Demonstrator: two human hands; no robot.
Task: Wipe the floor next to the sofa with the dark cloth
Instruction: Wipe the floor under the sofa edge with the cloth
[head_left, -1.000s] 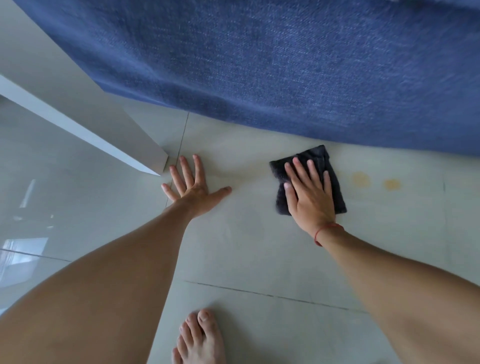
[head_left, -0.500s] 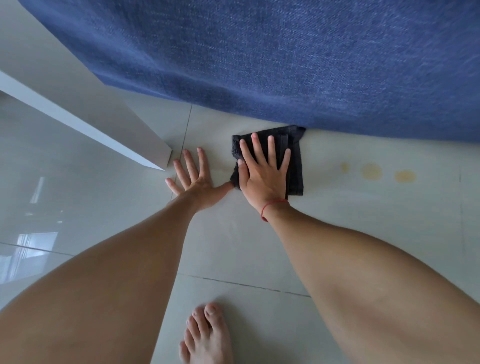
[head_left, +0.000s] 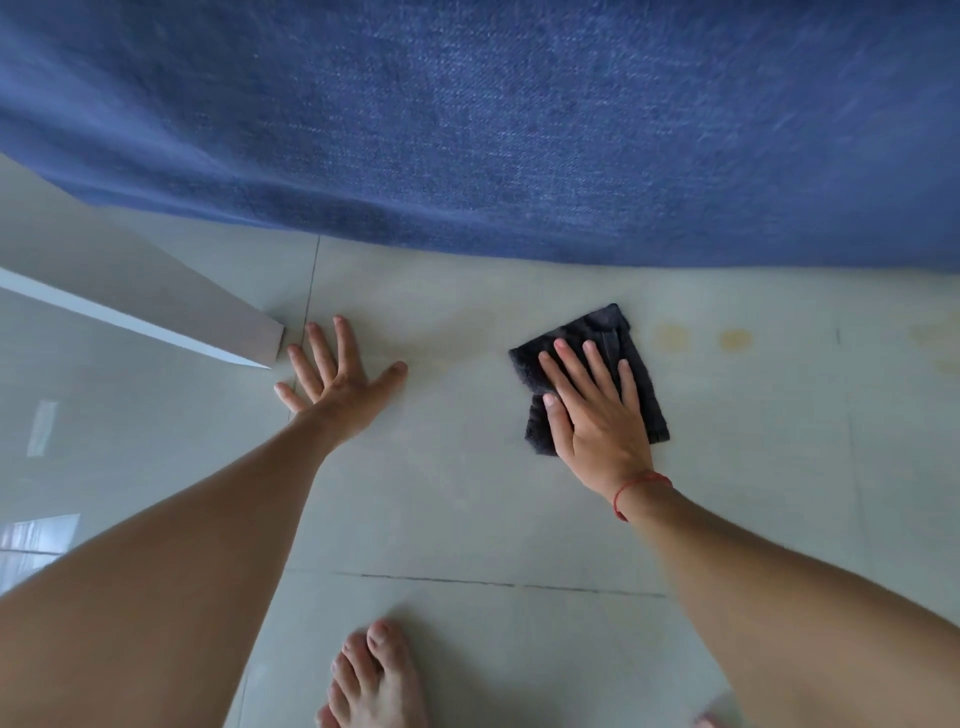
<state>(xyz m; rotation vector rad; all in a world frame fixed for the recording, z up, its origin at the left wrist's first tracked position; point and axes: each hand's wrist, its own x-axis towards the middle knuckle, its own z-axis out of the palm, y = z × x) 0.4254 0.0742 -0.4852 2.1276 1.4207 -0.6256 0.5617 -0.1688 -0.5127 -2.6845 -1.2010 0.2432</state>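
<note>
A folded dark cloth (head_left: 597, 332) lies flat on the pale tiled floor (head_left: 467, 493), a short way in front of the blue fabric sofa (head_left: 519, 130). My right hand (head_left: 592, 415) presses down on the cloth with fingers spread; a red string circles its wrist. My left hand (head_left: 337, 374) rests palm-down on the floor to the left, fingers apart, holding nothing. Two yellowish stains (head_left: 701, 338) mark the tile just right of the cloth, with fainter ones at the far right edge.
A white wall corner or furniture edge (head_left: 234, 332) juts in at the left, close to my left fingertips. My bare foot (head_left: 374, 680) stands on the tile at the bottom centre. Grout lines cross the floor.
My right hand has slid the cloth rightward and away from the sofa's base, from beside my left hand toward the stains. The left hand has stayed planted.
</note>
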